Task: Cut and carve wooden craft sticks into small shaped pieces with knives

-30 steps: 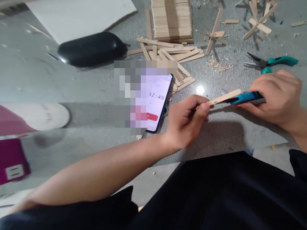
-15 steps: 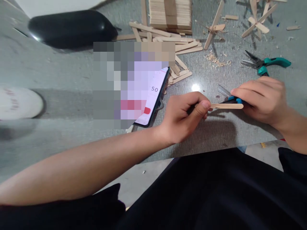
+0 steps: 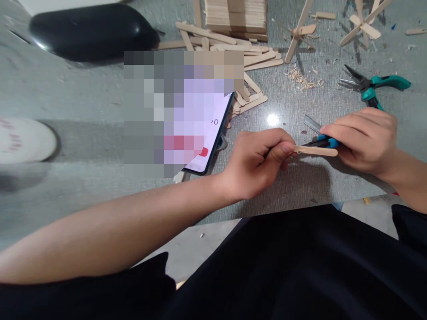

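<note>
From my end of the feed, the largest thing I see is the grey tabletop [image 3: 100, 98], whose near edge meets the dark clothing [image 3: 300, 266] of the person wearing the camera. Toward the far left I have a glossy black case [image 3: 93, 32] lying on its side, with a heap of loose sticks [image 3: 207, 33] spread to its right. A phone [image 3: 213, 131] lies just below that heap; a blurred patch covers much of it from my view. On the right, teal-handled pliers [image 3: 367, 84] rest with their jaws apart, just beyond the working hands. I see the left hand [image 3: 263, 160] with thumb and forefinger pinched together on one end of a wooden stick, and the right hand [image 3: 367, 138] with its fingers wrapped around a tool. Beyond the heap I see a stacked bundle [image 3: 235, 13] of sticks, crossed by a darker band, and at the left edge the rounded end of a white object [image 3: 25, 140]. Two crossed-stick pieces [image 3: 295, 35] stand at the upper right. The blue-and-black tool [image 3: 331, 142] points toward the left hand; its dark tip lies partly behind the wooden stick [image 3: 318, 151], which sits between both hands, but I cannot tell whether they touch. Smallest of all, pale shavings [image 3: 302, 80] lie scattered left of the pliers.
</note>
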